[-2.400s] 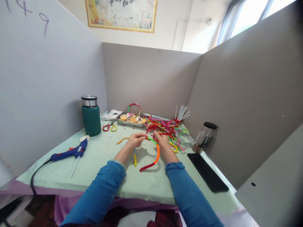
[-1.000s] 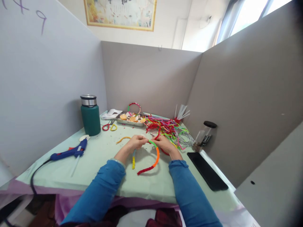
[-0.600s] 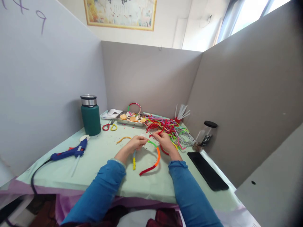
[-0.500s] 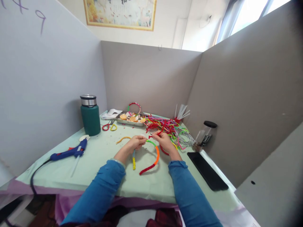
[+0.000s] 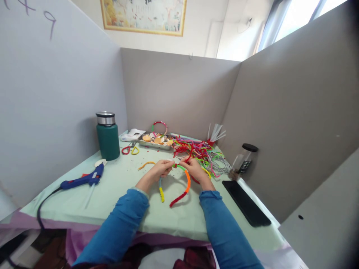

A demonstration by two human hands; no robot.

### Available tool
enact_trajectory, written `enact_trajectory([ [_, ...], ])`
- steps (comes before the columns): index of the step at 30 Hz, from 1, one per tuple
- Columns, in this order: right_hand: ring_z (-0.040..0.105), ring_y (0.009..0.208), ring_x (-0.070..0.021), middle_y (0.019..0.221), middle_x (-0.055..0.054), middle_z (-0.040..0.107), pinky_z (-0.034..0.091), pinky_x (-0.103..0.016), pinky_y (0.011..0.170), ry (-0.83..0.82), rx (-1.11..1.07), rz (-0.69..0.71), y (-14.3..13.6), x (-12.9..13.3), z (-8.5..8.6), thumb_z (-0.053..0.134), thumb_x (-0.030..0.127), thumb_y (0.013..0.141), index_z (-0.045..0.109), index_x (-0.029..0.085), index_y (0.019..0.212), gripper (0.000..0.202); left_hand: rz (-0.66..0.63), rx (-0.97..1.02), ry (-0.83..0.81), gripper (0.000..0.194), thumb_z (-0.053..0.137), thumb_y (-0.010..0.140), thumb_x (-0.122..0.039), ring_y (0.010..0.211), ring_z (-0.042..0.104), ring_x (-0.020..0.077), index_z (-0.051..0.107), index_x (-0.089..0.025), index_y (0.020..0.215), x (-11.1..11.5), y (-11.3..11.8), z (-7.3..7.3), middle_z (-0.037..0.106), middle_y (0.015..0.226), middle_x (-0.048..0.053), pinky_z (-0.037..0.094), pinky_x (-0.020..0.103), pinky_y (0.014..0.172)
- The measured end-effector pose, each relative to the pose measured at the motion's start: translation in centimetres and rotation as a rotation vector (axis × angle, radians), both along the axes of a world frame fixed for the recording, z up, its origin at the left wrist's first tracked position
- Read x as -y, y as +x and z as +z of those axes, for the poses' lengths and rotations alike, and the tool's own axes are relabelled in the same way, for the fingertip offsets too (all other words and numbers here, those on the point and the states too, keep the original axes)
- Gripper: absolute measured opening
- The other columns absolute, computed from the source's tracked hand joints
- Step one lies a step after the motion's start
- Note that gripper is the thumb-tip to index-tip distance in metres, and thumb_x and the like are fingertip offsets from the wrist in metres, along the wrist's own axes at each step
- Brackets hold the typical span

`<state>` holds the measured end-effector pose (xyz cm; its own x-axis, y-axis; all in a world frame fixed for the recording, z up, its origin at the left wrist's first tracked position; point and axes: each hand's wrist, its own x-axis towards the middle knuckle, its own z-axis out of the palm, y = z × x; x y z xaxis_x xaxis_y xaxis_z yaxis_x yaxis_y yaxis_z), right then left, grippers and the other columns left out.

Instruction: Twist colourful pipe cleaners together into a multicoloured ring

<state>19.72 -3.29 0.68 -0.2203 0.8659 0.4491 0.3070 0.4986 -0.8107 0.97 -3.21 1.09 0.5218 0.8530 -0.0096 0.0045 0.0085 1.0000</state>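
Note:
A curved band (image 5: 187, 182) wrapped in coloured pipe cleaner shows green at the top, then orange and dark red, with a blue and yellow end on the left. My left hand (image 5: 163, 169) pinches the band near its top. Close beside it, my right hand (image 5: 193, 168) is closed on a red pipe cleaner (image 5: 189, 154), whose end lies against the band between my fingertips. Behind my right hand is a heap of pipe cleaners (image 5: 196, 147) in red, pink, green and silver.
A glue gun (image 5: 81, 181) and green bottle (image 5: 108, 138) stand left, with scissors (image 5: 130, 150) nearby. A metal tray (image 5: 157, 145) of small pieces and a wrapped ring (image 5: 159, 122) are at the back. A black phone (image 5: 245, 203) and clear jar (image 5: 244, 158) are on the right.
The red pipe cleaner's end has come onto the band's green top. My right hand has closed in beside the left, and the band's lower ends have shifted slightly right.

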Motion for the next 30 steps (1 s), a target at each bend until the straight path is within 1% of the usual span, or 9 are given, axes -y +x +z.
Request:
enact_trajectory([
  [2,0.051,0.069,-0.0149,0.072,-0.002,0.058,0.039,-0.027,0.067,0.006,0.003,-0.003,-0.1,0.1,0.0,0.056,0.036,0.073,0.06,0.016,0.071,0.021,-0.002,-0.026,0.024,0.043,0.059,0.068,-0.054,0.038,0.017,0.0018,0.054,-0.012,0.078,-0.1,0.0,-0.2,0.027,0.05,-0.009,0.009,0.021,0.038],
  [5,0.051,0.069,-0.0149,0.071,-0.002,0.058,0.039,-0.027,0.066,0.023,-0.008,-0.014,-0.4,0.2,0.0,0.055,0.038,0.074,0.06,0.017,0.07,0.022,0.023,-0.065,0.037,0.047,0.06,0.065,-0.057,0.038,0.016,0.0018,0.055,-0.012,0.08,-0.1,0.0,-0.2,0.027,0.05,-0.009,0.009,0.021,0.038],
  [9,0.05,0.068,-0.0149,0.071,-0.002,0.057,0.039,-0.027,0.067,0.037,-0.017,-0.032,-0.7,0.4,0.3,0.056,0.038,0.073,0.059,0.017,0.069,0.021,0.043,-0.05,0.031,0.053,0.054,0.067,-0.063,0.039,0.016,0.002,0.056,-0.011,0.078,0.1,0.1,-0.1,0.025,0.05,-0.009,0.009,0.021,0.039],
  [12,0.049,0.069,-0.0152,0.072,-0.002,0.057,0.038,-0.027,0.068,0.042,-0.01,-0.044,-0.7,0.5,0.4,0.056,0.037,0.073,0.059,0.018,0.068,0.019,0.041,-0.035,0.036,0.054,0.052,0.068,-0.063,0.039,0.016,0.0023,0.057,-0.01,0.078,0.1,0.2,0.0,0.027,0.051,-0.008,0.01,0.021,0.04],
  [17,0.048,0.067,-0.0153,0.07,-0.002,0.056,0.038,-0.027,0.067,0.059,0.025,-0.026,-0.7,0.3,0.3,0.055,0.038,0.074,0.059,0.018,0.065,0.021,0.042,-0.053,0.04,0.053,0.055,0.066,-0.062,0.039,0.016,0.0023,0.058,-0.011,0.079,0.0,0.2,-0.1,0.029,0.051,-0.008,0.01,0.022,0.039],
  [22,0.048,0.066,-0.0153,0.069,-0.002,0.057,0.037,-0.027,0.065,0.081,0.038,-0.039,-0.7,0.2,0.1,0.054,0.038,0.075,0.06,0.018,0.066,0.022,0.038,-0.073,0.056,0.048,0.061,0.064,-0.057,0.039,0.018,0.0022,0.057,-0.012,0.078,-0.1,0.2,-0.4,0.031,0.051,-0.008,0.01,0.021,0.039],
  [27,0.05,0.069,-0.0161,0.071,-0.003,0.057,0.037,-0.027,0.065,0.075,0.056,-0.028,-0.7,-0.2,-0.3,0.052,0.038,0.076,0.062,0.019,0.07,0.022,0.037,-0.082,0.106,0.045,0.058,0.066,-0.056,0.039,0.016,0.0027,0.057,-0.012,0.077,-0.2,0.3,-0.6,0.026,0.049,-0.009,0.011,0.021,0.04],
  [30,0.049,0.068,-0.0159,0.071,-0.003,0.057,0.038,-0.027,0.065,0.041,0.044,-0.031,-0.7,-0.5,-0.6,0.053,0.039,0.075,0.063,0.018,0.073,0.023,0.053,-0.111,0.138,0.043,0.061,0.065,-0.054,0.04,0.017,0.003,0.057,-0.012,0.075,0.0,0.3,-0.4,0.025,0.048,-0.009,0.011,0.02,0.041],
])
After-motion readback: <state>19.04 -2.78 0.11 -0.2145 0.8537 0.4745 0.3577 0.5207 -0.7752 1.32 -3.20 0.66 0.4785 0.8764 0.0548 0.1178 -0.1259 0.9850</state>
